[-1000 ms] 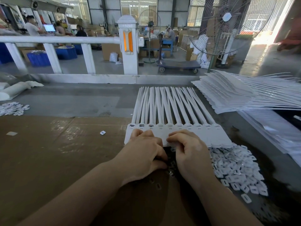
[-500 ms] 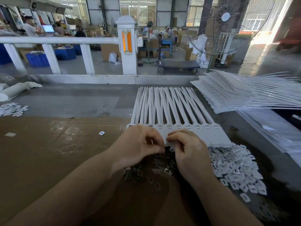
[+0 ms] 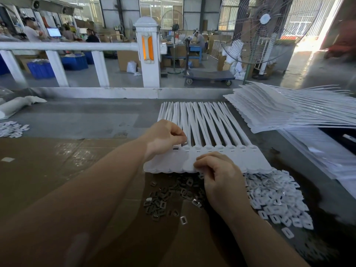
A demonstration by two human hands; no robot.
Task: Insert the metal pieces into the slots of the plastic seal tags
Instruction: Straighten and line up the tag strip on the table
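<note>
Head view, person seated at counter (image 3: 81, 122), part of it covered in brown cardboard sheet (image 3: 48, 170)

Sheet of white plastic seal tags (image 3: 221, 160) lies flat on the counter ahead of the person, flat tag bodies nearest, long straps fanned away toward the white railing (image 3: 67, 46). Row of slots sits where straps meet tag bodies.

Left hand (image 3: 163, 137) over the left end of the tag sheet, fingers curled, thumb and forefinger pinching a small metal piece (image 3: 185, 143) just above the slot row. One slot directly below the hand already shows a dark insert (image 3: 175, 148); seating depth cannot be judged.

Right hand (image 3: 219, 174) at the near edge of the sheet, fingers curled, fingertips (image 3: 199, 163) on the near edge of the tag bodies near the middle; whether they pinch it or only press down, cannot tell.

Loose pile of metal pieces (image 3: 169, 195) on the cardboard just below the sheet, between the two forearms. Pile of small white plastic parts (image 3: 275, 201) to the right of the right wrist, touching the sheet's near right corner.

Stack of further seal tag sheets (image 3: 279, 108) at far right. Small scatter of white parts (image 3: 11, 129) at far left edge. Standing fan (image 3: 264, 26) beyond the counter
</note>
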